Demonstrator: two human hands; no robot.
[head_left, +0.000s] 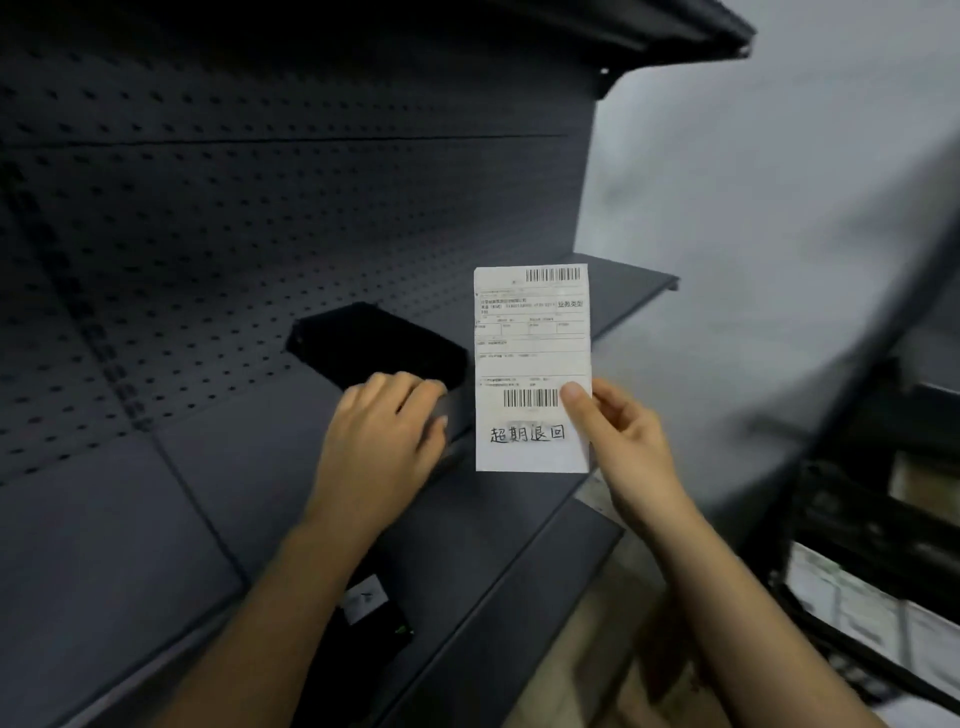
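Pinching the paper slip (532, 358) upright in our right hand (623, 447), we curl our left hand (384, 436) over the near rim of the black box (461, 410); its inside is too dark to read.

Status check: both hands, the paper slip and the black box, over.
Left hand grips black box on shelf. Right hand pinches paper slip, upright, beside box. Nothing blocking.

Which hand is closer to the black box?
Left. The left hand holds the near end of the black box on the shelf; the right hand is off to the box's right, pinching a white label.
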